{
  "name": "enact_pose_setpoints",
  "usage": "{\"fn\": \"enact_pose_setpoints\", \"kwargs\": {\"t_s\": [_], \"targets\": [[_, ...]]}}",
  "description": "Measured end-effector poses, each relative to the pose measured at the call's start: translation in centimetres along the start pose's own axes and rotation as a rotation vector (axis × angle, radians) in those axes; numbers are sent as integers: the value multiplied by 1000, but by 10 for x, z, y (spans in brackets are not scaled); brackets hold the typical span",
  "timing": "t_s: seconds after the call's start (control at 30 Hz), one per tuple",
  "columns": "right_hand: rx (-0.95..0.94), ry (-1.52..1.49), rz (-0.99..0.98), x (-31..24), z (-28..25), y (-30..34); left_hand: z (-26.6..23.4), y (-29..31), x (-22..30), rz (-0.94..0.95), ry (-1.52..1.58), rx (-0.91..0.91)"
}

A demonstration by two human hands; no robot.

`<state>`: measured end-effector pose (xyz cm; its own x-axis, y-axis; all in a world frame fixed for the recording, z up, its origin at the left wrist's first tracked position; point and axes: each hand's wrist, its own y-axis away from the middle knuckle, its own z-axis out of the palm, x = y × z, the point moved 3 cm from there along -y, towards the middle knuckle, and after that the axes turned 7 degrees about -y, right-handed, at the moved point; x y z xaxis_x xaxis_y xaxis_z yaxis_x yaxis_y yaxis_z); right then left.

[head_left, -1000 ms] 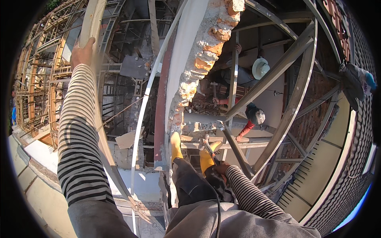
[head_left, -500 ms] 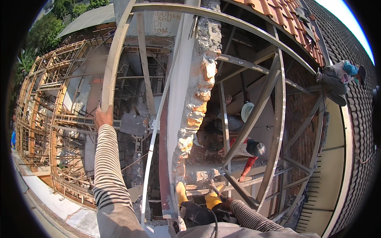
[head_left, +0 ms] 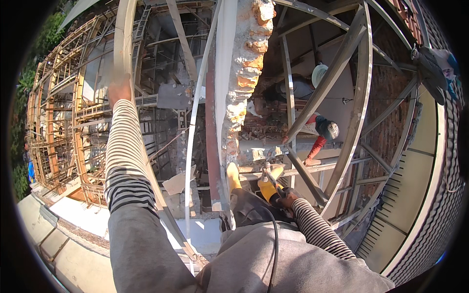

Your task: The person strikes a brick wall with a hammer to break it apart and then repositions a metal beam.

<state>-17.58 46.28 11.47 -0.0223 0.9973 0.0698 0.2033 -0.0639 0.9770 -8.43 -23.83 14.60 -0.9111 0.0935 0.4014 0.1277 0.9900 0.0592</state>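
Note:
My left arm, in a striped sleeve, reaches far out to the left. Its hand (head_left: 119, 90) is closed round a long tan roof beam (head_left: 125, 34); motion smears the fingers a little. Past my forearm, the same beam runs down toward my body. Close to my right knee, my right hand (head_left: 289, 201) grips the handle of a hammer (head_left: 267, 171). The hammer's head points forward beside my right yellow boot (head_left: 268, 188). My left yellow boot (head_left: 233, 177) stands on the broken top of a brick wall (head_left: 244, 88). A dark cable hangs down my front.
Beneath the truss (head_left: 366, 73) at right, a co-worker in red sleeves and a cap (head_left: 328, 128) bends over; another with a pale round hat (head_left: 320, 75) is farther off. A third person (head_left: 435, 73) is on the tiled roof. A white pole (head_left: 193, 132) and timber framing (head_left: 53, 127) lie left.
The view has tipped downward, so the scene sits higher and more of my body shows. My left hand stays on the beam, and the hammer stays in my right hand.

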Motion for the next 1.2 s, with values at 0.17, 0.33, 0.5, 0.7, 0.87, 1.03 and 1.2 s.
{"fn": "enact_pose_setpoints", "kwargs": {"t_s": [0.17, 0.33, 0.5, 0.7, 0.87, 1.03, 1.2], "targets": [[-19, 13, -29, 19, -17, -17, 11, -4, 2, 40, 78, 24], [-76, -110, 201, 57, -45, -29, 2, 6, 16, 1, -19, 27], [138, -86, 162, 83, -65, -25, 5, 5, 17, 51, 123, 46], [131, -539, 181, 76, -96, 11, 9, 2, 6, 55, 126, 48], [223, -640, -92, 71, -99, -5, 10, -3, -1, 102, 165, 47], [179, -888, -226, 2, -108, 18, 5, 5, 11, 81, 159, 61], [242, -1141, -392, -45, -126, 34, 1, 10, 15, 96, 208, 58]]}}
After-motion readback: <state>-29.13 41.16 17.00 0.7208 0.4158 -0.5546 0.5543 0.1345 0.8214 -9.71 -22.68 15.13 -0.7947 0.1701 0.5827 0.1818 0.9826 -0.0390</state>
